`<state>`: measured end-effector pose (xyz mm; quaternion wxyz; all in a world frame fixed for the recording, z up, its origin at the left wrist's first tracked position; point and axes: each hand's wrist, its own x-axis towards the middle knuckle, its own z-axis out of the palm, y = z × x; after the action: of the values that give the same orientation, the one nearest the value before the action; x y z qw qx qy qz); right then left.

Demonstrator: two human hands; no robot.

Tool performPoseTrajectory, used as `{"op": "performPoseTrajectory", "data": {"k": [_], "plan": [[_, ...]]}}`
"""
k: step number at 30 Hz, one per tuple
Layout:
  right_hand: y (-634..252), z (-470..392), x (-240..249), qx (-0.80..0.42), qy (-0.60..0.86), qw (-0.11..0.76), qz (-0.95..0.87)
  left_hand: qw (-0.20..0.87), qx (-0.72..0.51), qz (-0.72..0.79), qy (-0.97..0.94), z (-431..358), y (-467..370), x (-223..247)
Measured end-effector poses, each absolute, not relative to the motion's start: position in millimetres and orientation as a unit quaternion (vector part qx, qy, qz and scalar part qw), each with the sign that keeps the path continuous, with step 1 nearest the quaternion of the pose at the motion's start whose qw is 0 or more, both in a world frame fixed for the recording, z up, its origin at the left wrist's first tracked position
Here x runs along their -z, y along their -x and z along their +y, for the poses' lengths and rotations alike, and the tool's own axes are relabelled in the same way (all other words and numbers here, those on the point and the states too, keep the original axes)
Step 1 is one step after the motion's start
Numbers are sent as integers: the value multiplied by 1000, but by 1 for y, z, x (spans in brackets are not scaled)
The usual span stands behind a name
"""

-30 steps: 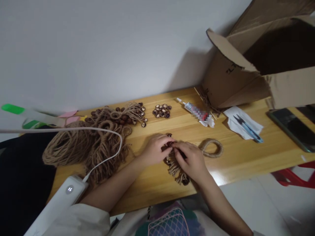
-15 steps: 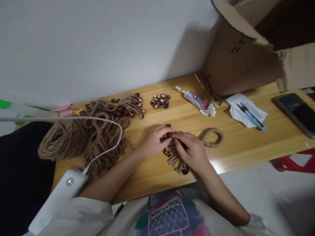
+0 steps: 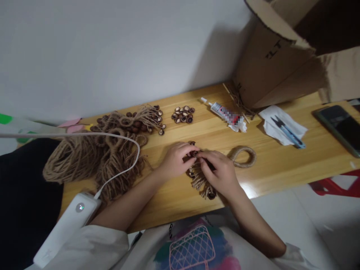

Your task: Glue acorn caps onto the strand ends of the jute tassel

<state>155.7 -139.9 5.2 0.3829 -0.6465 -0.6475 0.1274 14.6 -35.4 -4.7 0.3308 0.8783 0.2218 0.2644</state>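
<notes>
Along the wall, the desk (image 3: 165,140): wooden, it bore the cord, the caps and the carton (image 3: 284,75).
Twine coil (image 3: 71,159): at the desk's left, beside a tasselled heap (image 3: 112,178); both looked soft and light.
Right hand (image 3: 222,174): its fingertips met the left's at the cap; whether they pinched it, I could not tell.
Left hand (image 3: 176,161): curled, with thumb and forefinger pinching a brown cap from either side.
Tasselled piece (image 3: 198,182): it lay near the desk's front edge, below the fingertips and partly hidden by the right hand. It seemed light, its strands limp and apt to tangle, so the grip belonged on a cap or close behind it.
Wrapped ring (image 3: 244,165): just beside the right hand, probably firmer than the strands.
Brown cap (image 3: 194,153): likely stiff, smooth and slippery, perhaps brittle at the rim; its sides suited a light fingertip hold.
</notes>
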Motion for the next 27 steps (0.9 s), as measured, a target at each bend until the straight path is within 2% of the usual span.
{"op": "performPoseTrajectory", "data": {"k": [27], "plan": [[-157, -137, -5, -130, 651, 308, -681, 341, -262, 216, -876, -34, -14, 7]]}}
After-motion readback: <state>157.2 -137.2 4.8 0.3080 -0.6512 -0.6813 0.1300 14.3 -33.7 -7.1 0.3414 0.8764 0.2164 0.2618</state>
